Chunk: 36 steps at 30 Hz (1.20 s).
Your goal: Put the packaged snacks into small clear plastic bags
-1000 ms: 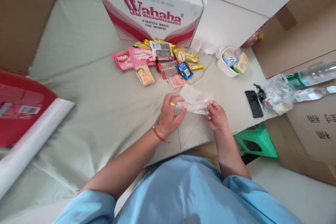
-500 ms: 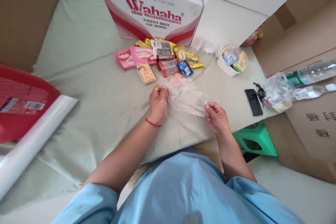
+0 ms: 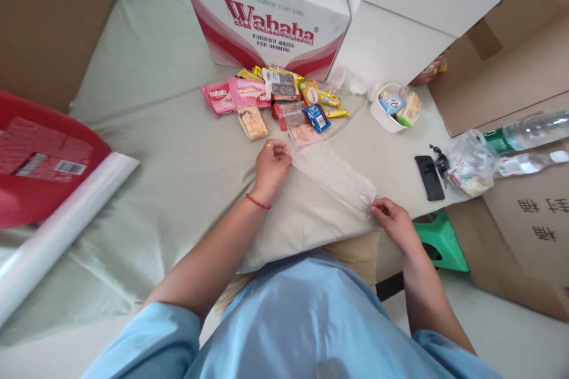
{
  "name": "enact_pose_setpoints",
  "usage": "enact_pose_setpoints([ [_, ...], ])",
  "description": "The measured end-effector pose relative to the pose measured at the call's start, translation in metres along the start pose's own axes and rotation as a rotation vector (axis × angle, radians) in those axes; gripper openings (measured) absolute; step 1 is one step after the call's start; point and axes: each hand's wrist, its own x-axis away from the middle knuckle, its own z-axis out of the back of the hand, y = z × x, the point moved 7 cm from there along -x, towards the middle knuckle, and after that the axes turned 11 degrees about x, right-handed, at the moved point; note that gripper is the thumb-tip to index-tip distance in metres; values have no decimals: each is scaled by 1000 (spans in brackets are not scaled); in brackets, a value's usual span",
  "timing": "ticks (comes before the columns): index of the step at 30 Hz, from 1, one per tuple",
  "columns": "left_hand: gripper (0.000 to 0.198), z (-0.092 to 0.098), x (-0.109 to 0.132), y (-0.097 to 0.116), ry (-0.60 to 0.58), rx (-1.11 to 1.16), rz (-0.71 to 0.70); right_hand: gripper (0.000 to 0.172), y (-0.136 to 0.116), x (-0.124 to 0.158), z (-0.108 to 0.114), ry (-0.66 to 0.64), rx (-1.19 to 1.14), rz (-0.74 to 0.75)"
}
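A clear plastic bag [image 3: 334, 179] is stretched out between my two hands, low over the cloth-covered table. My left hand [image 3: 272, 167] pinches its upper left end. At its lower right end, my right hand [image 3: 391, 219] grips a corner between thumb and fingers. Just beyond the bag lies a pile of packaged snacks: pink nabati packets [image 3: 249, 92], a clear-wrapped biscuit [image 3: 252, 122], a blue packet [image 3: 317, 118], a red-edged packet [image 3: 290, 114] and several yellow packets [image 3: 329, 99].
Behind the snacks stands a Wahaha water carton [image 3: 275, 23]. To the right are a white bowl [image 3: 386, 116] of packets, a black phone [image 3: 430, 178], a knotted plastic bag [image 3: 472, 166] and bottles [image 3: 528, 130]. A plastic roll [image 3: 75, 231] and red package [image 3: 48, 160] lie left; a green stool [image 3: 444, 243] stands below.
My right hand has moved right and toward my body, drawing the crumpled plastic bag out longer and flatter. My left hand keeps its end and has shifted only slightly.
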Motion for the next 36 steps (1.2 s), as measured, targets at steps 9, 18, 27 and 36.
enact_pose_setpoints([
  [9, 20, -3, 3, -3, -100, -81, -50, 26, -98, -77, 21, 273, -70, 254],
  [18, 19, -5, 9, 2, -116, -142, -120, 37, -182, -173, -57, 83, 73, 508],
  [27, 41, -17, 16, 9, -150, -82, -79, 18, -190, -166, -71, -41, -10, 593],
  [36, 28, -11, 13, 7, -22, -216, -91, 21, -198, -125, -74, -46, -130, 720],
])
